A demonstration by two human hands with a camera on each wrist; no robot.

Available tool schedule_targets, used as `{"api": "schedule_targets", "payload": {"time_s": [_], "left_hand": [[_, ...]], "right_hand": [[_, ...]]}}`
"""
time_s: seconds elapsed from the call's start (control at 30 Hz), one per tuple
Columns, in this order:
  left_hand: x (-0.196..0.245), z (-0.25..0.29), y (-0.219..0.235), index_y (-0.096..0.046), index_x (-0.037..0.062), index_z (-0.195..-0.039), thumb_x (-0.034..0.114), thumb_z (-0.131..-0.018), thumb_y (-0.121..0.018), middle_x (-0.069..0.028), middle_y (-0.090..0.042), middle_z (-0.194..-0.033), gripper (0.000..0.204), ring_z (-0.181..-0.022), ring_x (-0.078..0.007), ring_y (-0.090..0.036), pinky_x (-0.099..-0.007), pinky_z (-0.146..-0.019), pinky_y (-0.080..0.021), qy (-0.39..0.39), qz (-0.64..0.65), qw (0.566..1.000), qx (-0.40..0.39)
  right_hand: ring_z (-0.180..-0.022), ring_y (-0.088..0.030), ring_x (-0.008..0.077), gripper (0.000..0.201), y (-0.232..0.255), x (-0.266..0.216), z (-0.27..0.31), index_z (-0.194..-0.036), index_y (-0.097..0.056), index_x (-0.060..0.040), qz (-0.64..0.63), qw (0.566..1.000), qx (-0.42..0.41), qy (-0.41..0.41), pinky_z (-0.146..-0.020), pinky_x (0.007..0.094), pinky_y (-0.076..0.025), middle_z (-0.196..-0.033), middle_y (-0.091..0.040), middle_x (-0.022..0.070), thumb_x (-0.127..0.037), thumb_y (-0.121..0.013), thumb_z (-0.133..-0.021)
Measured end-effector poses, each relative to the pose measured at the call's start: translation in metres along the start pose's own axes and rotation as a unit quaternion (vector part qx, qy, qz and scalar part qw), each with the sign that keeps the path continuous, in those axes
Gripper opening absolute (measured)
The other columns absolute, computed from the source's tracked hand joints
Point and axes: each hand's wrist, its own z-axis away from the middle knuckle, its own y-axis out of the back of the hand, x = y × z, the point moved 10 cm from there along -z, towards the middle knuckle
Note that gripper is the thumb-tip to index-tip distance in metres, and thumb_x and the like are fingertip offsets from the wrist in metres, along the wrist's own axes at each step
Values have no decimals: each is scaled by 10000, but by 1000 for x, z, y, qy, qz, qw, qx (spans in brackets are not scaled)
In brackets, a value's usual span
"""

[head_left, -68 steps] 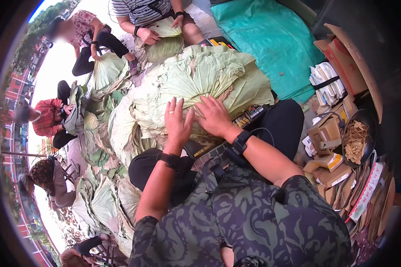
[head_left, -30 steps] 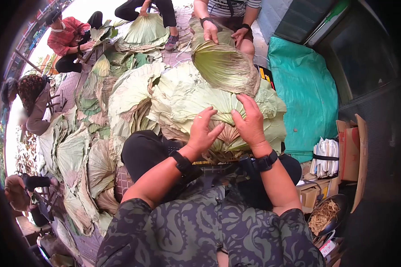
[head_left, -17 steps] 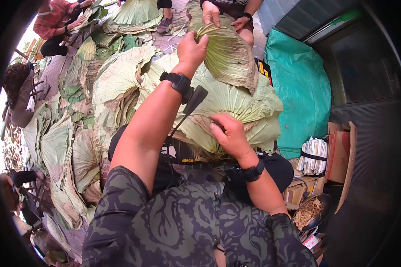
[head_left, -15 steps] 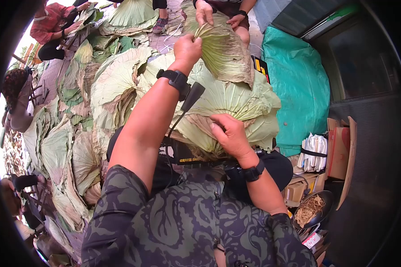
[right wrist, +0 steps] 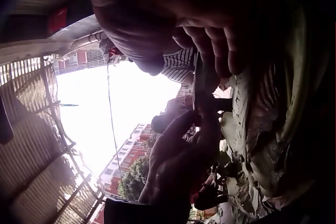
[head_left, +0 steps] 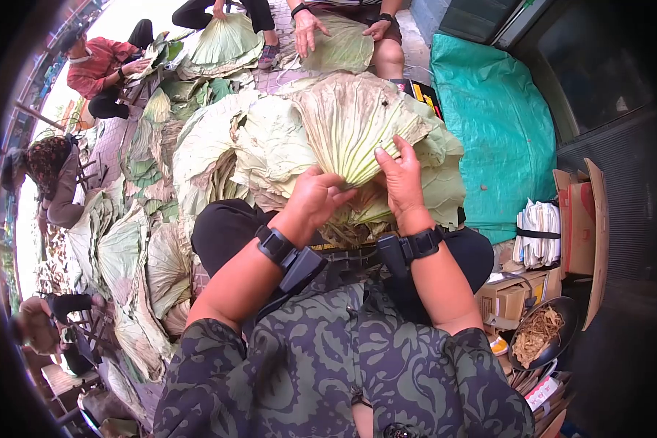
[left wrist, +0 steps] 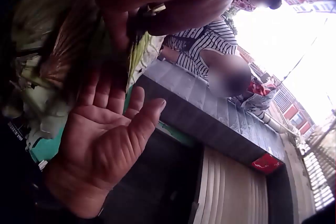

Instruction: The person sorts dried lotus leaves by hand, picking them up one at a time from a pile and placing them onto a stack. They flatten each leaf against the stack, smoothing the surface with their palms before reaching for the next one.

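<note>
A dried, pleated lotus leaf [head_left: 354, 120] fans out in front of me over a pile of large pale leaves [head_left: 270, 142]. My left hand [head_left: 315, 198] pinches its gathered stem end between thumb and fingers, a grip also visible in the right wrist view. At the leaf's right edge is my right hand [head_left: 404, 179]. In the left wrist view that right hand [left wrist: 107, 140] has its palm showing, the fingers straight with their tips behind the leaf and the thumb apart from it. The pile lies over a dark printed crate, mostly hidden.
Across the pile, a seated person's hand [head_left: 310, 33] hovers near another leaf [head_left: 339, 47] on their lap. More leaves [head_left: 120, 248] cover the ground at left, where several people sit. To the right are a green tarp [head_left: 489, 139], cardboard boxes [head_left: 515, 299] and a pan of dry scraps [head_left: 540, 336].
My left hand has taken the leaf from the other person's hand and drawn it back toward me. The right hand has lifted from the pile to the leaf's edge.
</note>
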Motion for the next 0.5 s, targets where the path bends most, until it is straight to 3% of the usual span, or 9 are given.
{"api": "schedule_targets", "payload": {"time_s": [0.03,0.07,0.13,0.17,0.23,0.37,0.43,0.5], "left_hand": [[-6,4,-1,-463,7,-1049,-39,-807,-525,-134,-552,-1058,255,-935,-251,-583,-418,-784,-519,7,-9,1000,-23],[-9,7,-4,-471,10,-1076,-19,-812,-541,-129,-563,-1075,275,-940,-245,-590,-413,-778,-523,15,-17,999,-46],[-7,7,2,-476,21,-1098,6,-820,-551,-124,-571,-1081,288,-924,-237,-601,-401,-748,-529,16,-23,999,-44],[-6,5,3,-481,32,-1119,32,-829,-561,-120,-579,-1088,301,-909,-228,-612,-389,-719,-536,21,-28,998,-42],[0,1,6,-487,44,-1114,50,-837,-561,-117,-588,-1069,287,-881,-226,-621,-375,-685,-538,28,-22,999,-22],[-1,-7,18,-510,75,-1051,117,-862,-555,-67,-605,-903,199,-681,-168,-599,-316,-604,-530,22,-98,995,27],[-6,-10,26,-512,73,-1028,133,-866,-555,-51,-597,-855,177,-624,-146,-573,-306,-596,-528,28,-140,988,58],[-7,-12,27,-506,66,-1003,156,-867,-562,-40,-572,-820,172,-567,-121,-520,-284,-567,-522,32,-202,977,60]], "right_hand": [[-956,-561,213,529,11,2,-7,-1267,-394,52,56,996,36,64,-835,310,-461,-1051,-592,158,-88,-608,-804],[-956,-561,213,529,13,1,-6,-1267,-394,52,53,996,35,66,-835,310,-461,-1051,-592,158,-88,-608,-804],[-961,-589,263,478,2,-22,0,-1211,-479,23,292,939,11,183,-848,341,-456,-1065,-605,183,-12,-569,-743],[-961,-589,263,478,-1,-29,3,-1211,-479,23,290,939,10,185,-848,341,-456,-1065,-605,183,-12,-569,-743],[-952,-596,318,447,-23,-57,16,-1150,-538,-12,356,899,-24,254,-848,374,-454,-1056,-603,202,4,-540,-703],[-980,-603,285,444,-27,-66,18,-1152,-534,5,421,858,-14,294,-868,343,-452,-1052,-613,192,16,-523,-708],[-910,-594,362,403,0,-41,2,-1107,-559,-26,440,869,28,226,-823,405,-459,-999,-616,213,-77,-552,-708],[-904,-596,363,401,13,-27,1,-1096,-567,-24,468,861,28,199,-816,407,-461,-982,-619,215,-101,-569,-703]]}}
